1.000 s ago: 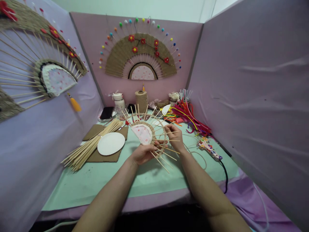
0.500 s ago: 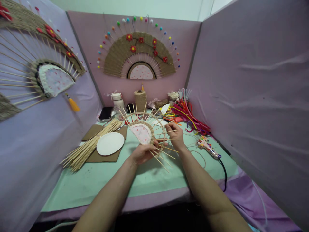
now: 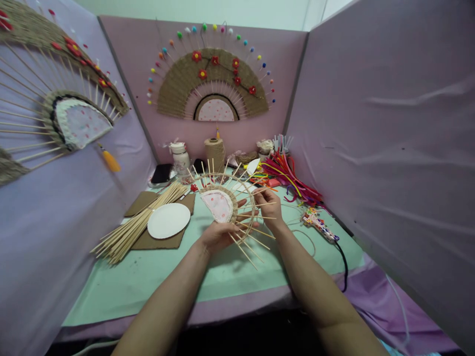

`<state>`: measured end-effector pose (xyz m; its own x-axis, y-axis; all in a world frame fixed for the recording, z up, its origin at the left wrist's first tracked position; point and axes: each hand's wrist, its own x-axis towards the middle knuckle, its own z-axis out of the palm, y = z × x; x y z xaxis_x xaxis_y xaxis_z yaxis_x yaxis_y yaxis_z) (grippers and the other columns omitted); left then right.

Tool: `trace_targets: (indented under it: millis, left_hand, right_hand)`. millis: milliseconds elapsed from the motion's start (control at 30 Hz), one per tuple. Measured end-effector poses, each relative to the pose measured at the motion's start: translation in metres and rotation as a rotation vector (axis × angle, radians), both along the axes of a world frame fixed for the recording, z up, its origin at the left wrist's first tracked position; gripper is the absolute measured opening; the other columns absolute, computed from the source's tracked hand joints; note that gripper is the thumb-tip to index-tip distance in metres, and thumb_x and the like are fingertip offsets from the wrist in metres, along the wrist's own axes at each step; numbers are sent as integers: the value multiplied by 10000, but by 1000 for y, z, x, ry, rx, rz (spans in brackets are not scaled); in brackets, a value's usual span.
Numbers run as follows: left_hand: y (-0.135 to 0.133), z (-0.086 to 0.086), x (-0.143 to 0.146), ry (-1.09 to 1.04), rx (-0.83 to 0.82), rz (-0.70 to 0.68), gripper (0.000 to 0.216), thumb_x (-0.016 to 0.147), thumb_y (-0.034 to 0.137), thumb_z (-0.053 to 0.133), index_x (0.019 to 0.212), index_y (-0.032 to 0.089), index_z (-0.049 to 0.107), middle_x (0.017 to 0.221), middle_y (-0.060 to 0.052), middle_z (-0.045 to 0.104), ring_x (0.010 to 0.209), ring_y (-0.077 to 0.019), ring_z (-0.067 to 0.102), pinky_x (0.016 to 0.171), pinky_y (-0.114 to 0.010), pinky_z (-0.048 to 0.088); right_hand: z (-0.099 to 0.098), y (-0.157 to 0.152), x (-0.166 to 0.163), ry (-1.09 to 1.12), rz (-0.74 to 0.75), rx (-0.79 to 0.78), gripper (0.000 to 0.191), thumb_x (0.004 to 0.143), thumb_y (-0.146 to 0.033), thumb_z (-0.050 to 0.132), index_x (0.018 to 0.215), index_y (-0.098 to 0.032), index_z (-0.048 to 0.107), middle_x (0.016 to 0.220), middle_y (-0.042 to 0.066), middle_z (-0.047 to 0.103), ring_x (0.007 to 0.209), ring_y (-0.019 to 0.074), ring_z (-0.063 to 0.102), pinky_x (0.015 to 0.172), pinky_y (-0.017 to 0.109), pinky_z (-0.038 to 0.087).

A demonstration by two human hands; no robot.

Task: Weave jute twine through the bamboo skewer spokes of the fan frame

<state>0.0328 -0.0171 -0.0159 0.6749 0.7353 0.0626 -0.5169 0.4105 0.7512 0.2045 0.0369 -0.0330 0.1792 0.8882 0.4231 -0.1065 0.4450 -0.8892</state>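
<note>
A half-round fan frame is held above the table, with a white dotted fabric centre, a woven twine band and thin sticks fanning outward. Twine runs across the sticks in an outer arc. My left hand grips the frame from below, its thumb on the front by the lower edge and its fingers behind the sticks. At the right side of the arc, my right hand is closed with thumb and forefinger pinched at the twine. Loose twine trails from there over the table to the right.
To the left, a bundle of sticks and a white oval plate lie on cardboard. A twine spool and a bottle stand behind. Pipe cleaners and a corded glue gun are at right. Finished fans hang on the walls.
The fingers of my left hand have spread more behind the sticks. My right hand has barely shifted at the twine. The whole view has moved slightly.
</note>
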Motion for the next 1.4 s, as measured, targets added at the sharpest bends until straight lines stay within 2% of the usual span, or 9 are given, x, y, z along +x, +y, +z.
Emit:
trace_targets:
  millis: [233,633,767,900,1067,1233,1400]
  left_hand:
    - [2,-3,-3,-23,7,25,849,647,-24,572,1423,271,391,1349,-108,585,1146,-257,617,827,-320,515]
    - [3,-5,-7,-2,1,19,707,619,-22,577,1278,231,547,1329,-106,598,1060,-223,645,795,-307,529]
    - [5,-4,-9,0,-8,-6,633,637,-13,560,1228,212,579,1310,-114,610,1061,-236,645,780,-319,534]
    - [7,-5,-11,-14,-30,-42,632,634,-15,538,1226,204,578,1280,-113,633,1043,-231,655,756,-308,539]
    - [9,-9,-11,-2,-39,-73,718,643,-8,526,1329,201,498,1281,-124,632,1065,-228,650,773,-296,528]
    - [14,-10,-16,20,-40,-118,802,652,-10,517,1411,225,403,1256,-127,649,1057,-220,653,776,-299,516]
    - [19,-6,-28,121,-27,-96,721,627,-21,531,1313,199,500,1237,-139,657,1020,-219,660,791,-330,510]
  right_hand:
    - [0,1,-1,-53,-58,15,284,771,-478,631,769,-194,613,685,-2,565,583,129,468,537,258,378]
    - [4,0,0,-84,17,-24,238,735,-423,666,707,-193,611,632,-18,552,568,129,477,556,269,395]
    - [7,-2,4,-160,-87,64,199,767,-392,640,728,-197,628,687,-6,587,606,133,495,598,274,409]
    - [6,-3,9,-193,-227,145,229,774,-412,668,710,-200,613,652,-22,543,563,121,451,561,267,380]
    - [2,-1,14,-229,-364,191,278,762,-445,700,689,-203,583,643,-27,521,545,117,415,545,272,364]
    - [5,0,21,-316,-433,264,290,795,-457,672,687,-208,571,651,-15,517,579,134,435,572,285,373]
    - [12,-1,29,-433,-392,343,246,840,-426,636,729,-212,587,690,2,551,604,144,454,601,295,382]
